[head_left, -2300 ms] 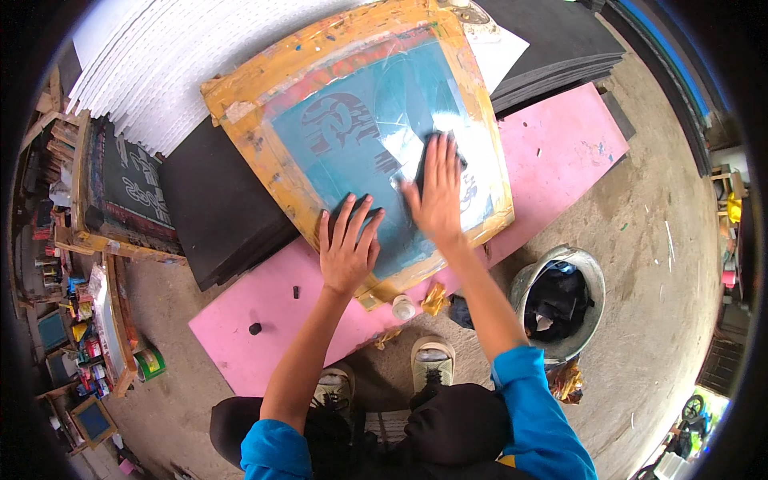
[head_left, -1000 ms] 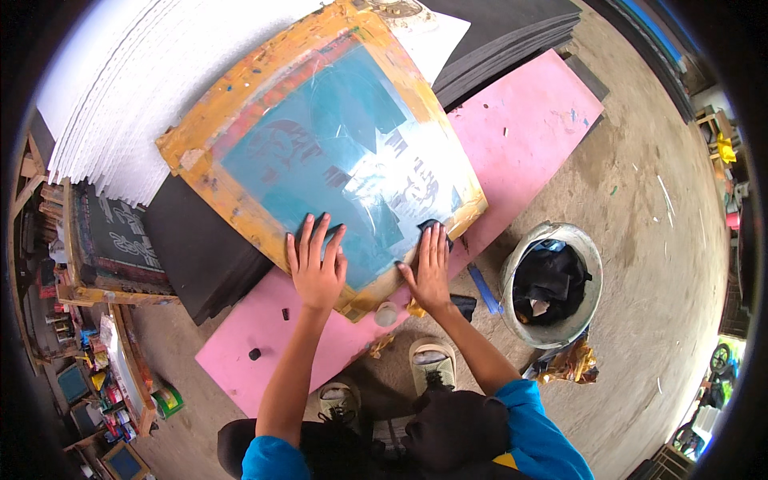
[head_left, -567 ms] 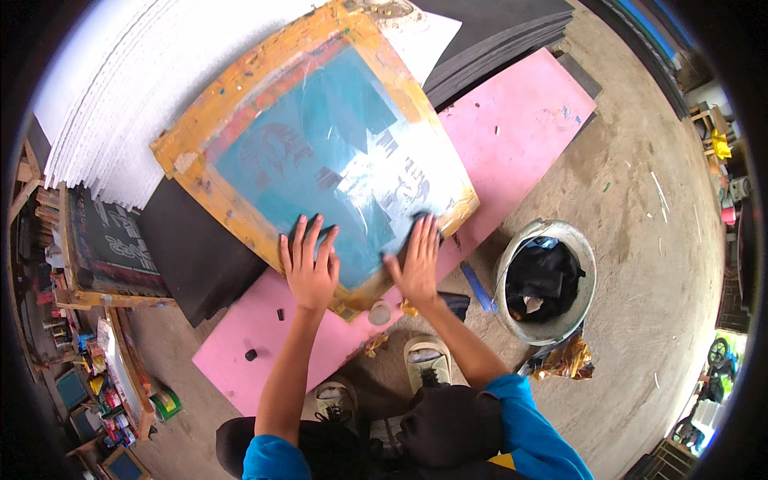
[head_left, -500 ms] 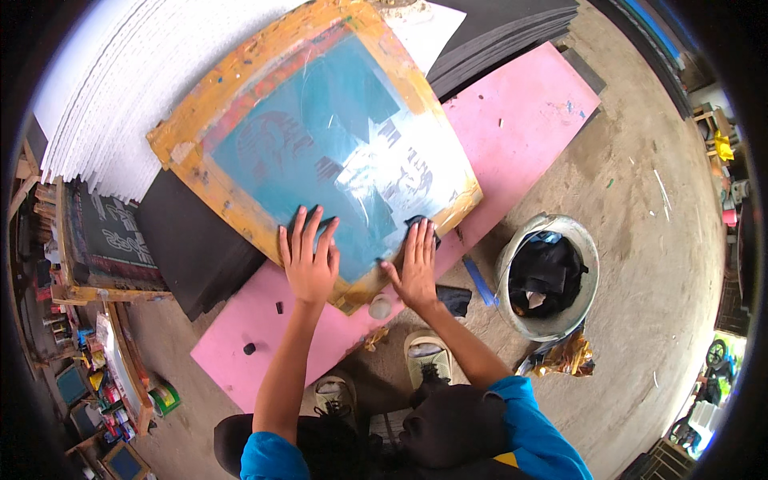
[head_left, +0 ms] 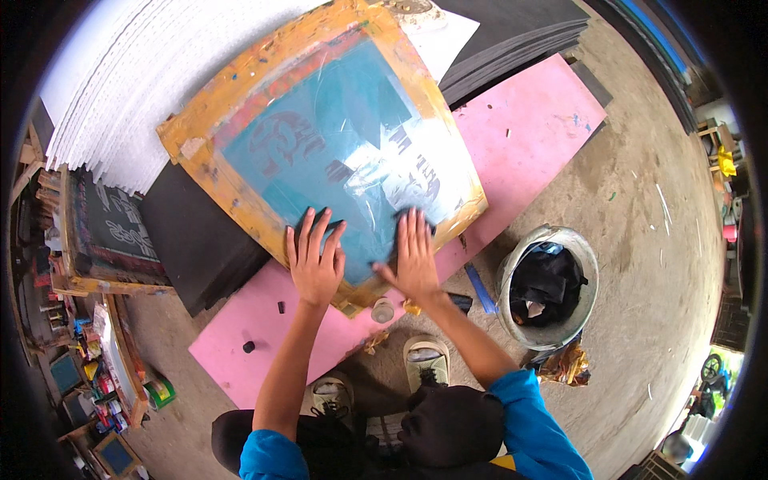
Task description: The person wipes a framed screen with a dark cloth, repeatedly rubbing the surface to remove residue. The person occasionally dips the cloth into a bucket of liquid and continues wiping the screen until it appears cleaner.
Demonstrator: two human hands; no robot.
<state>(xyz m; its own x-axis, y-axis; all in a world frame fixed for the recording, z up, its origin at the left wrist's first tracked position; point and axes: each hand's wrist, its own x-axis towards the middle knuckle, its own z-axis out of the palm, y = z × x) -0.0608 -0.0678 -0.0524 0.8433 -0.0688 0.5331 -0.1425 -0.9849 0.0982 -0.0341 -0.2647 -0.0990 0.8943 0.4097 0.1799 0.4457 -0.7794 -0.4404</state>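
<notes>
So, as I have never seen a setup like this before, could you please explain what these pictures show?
Of course. There is no robot here, just a person's two bare hands. Every picture comes from one fisheye camera on the person's head, looking down, so straight edges bend; picture left is the person's left.

The left hand rests open on the near part of a framed teal screen. The right hand lies on it too, with a dark pad or cloth under its outstretched fingers.

The screen overlaps a pink board, which bears a black cap and, near the screen's corner, a small clear container. On the floor at right stands a bucket holding dark material.
</notes>
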